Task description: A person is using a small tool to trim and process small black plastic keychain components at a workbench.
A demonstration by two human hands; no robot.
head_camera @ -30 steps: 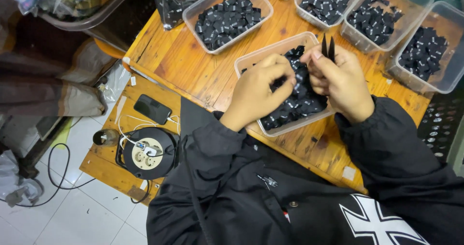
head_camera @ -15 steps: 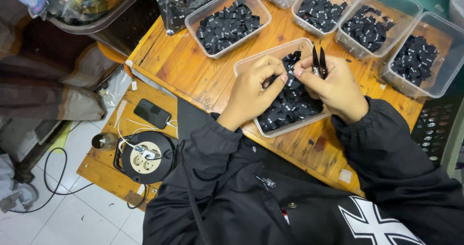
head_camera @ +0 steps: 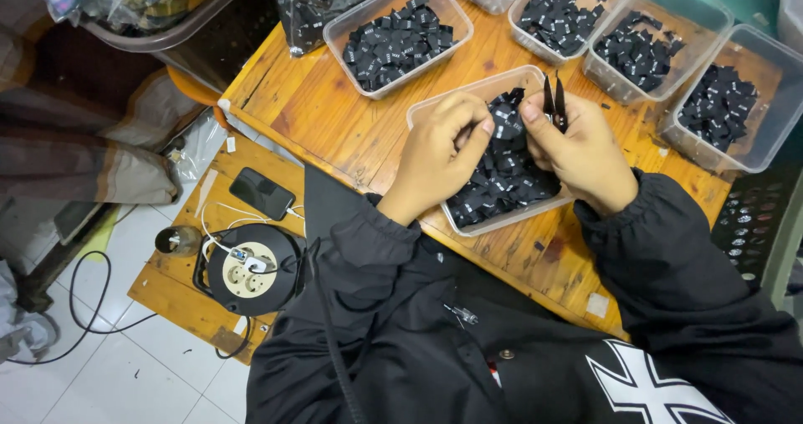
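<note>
Fingertips of both hands pinch one small black woven label (head_camera: 505,128) between them, above a clear plastic tray.

Left hand (head_camera: 437,152) and right hand (head_camera: 580,152) meet thumb to thumb, fingers drawn in narrow around the label; the right hand also grips a small pair of black snips (head_camera: 554,102), whose points stick up just past its fingertips. Directly under the fingers sits the clear rectangular plastic tray (head_camera: 477,88) heaped with more black labels (head_camera: 500,183), on a worn orange-brown wooden table (head_camera: 335,119). Beyond the fingertips stand other clear trays of labels (head_camera: 395,39), well apart. Off to the left hand's side, lower down, lie a black phone (head_camera: 262,193) and a round cable reel (head_camera: 251,269).
</note>
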